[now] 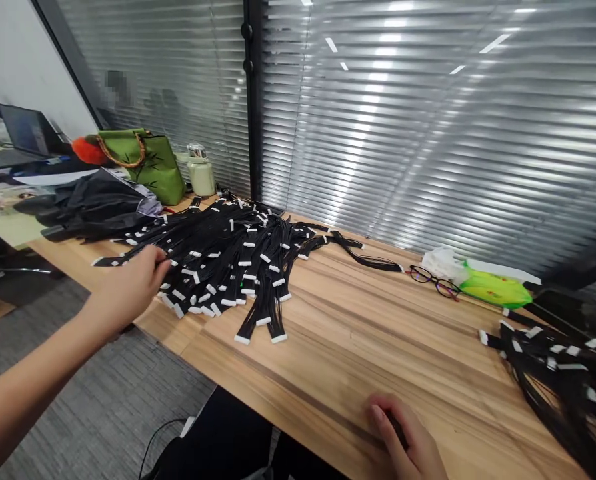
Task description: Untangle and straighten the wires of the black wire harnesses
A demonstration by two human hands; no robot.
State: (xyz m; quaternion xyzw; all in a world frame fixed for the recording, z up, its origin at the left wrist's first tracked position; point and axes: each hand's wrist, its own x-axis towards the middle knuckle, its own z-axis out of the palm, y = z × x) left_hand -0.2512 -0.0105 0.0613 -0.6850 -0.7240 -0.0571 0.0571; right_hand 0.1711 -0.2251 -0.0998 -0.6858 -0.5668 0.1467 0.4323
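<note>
Here's the long wooden desk [358, 347] running away toward two o'clock, right up against a glass partition with slatted blinds [428, 133], and at the far end, around eleven o'clock, we've got a green handbag [151, 167], a pale insulated flask [201, 175] and a crumpled black cloth [98, 207]. Out at three o'clock sit a pair of glasses [434, 282] and a bright green packet [495, 288], with a second bundle of black wires [553, 380] over at four o'clock. But the action's at the big fanned heap of black wire harnesses [233, 257], white connectors on their ends, spread at ten o'clock from the centre of the view. The left hand [128, 287] is the nearer one by far, reaching in from eight o'clock at the heap's left edge, where one black strand runs out toward nine o'clock, lying almost straight across the hand's path. Its fingers [159, 265] are half curled right at those strands, but whether they've actually got a grip, I can't tell. The right hand [403, 437] is well away at five o'clock, low on the desk, fingers bent over something dark, too hidden to say if they're holding it.
</note>
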